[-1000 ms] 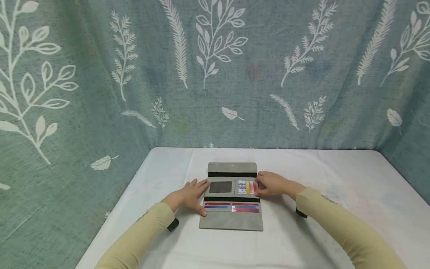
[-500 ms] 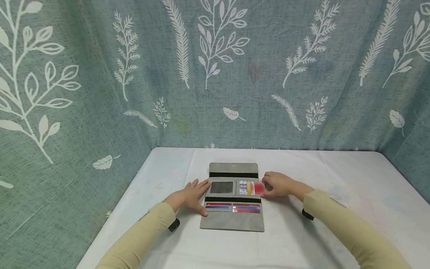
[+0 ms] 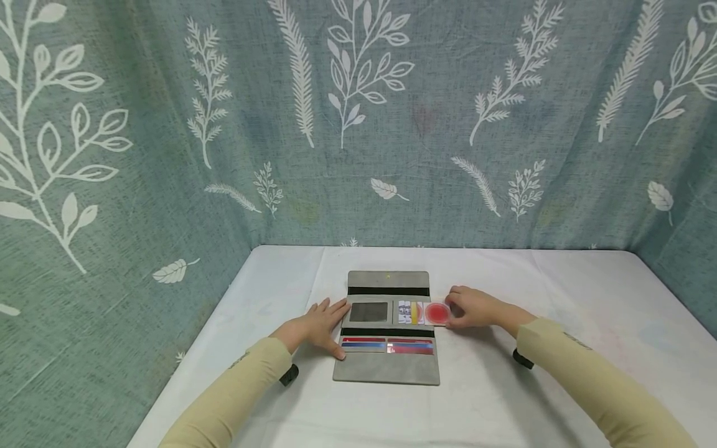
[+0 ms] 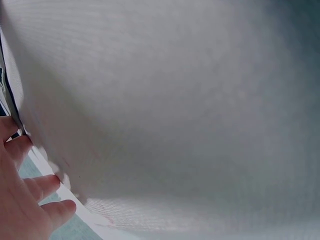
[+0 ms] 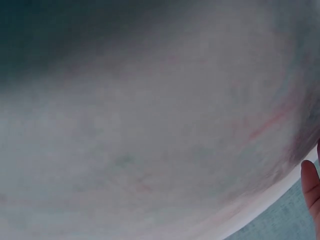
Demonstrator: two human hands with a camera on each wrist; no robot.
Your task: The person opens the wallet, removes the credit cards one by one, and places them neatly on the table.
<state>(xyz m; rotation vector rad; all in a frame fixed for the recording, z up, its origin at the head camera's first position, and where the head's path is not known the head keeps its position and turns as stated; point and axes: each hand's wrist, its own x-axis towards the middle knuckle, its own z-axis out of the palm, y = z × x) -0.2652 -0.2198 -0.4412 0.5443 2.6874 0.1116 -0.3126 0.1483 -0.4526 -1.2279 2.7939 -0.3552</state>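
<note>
A grey folding wallet lies spread out on the white-covered table, with a dark window pocket on its middle panel and several cards in the lower slots. My left hand rests on the wallet's left edge, fingers spread; part of that hand shows in the left wrist view. At the wallet's right edge, my right hand pinches a white card with a red round print, which sticks out sideways from the middle panel. Beside it, other printed cards show in the pocket. The right wrist view catches only fingertips.
A white cloth covers the table around the wallet. Behind and to the left hangs a green-grey curtain with white leaf patterns. A dark wrist device sits under the left cuff.
My right hand has moved right, drawing the red-printed card partway out past the wallet's right edge. The left hand has stayed on the wallet.
</note>
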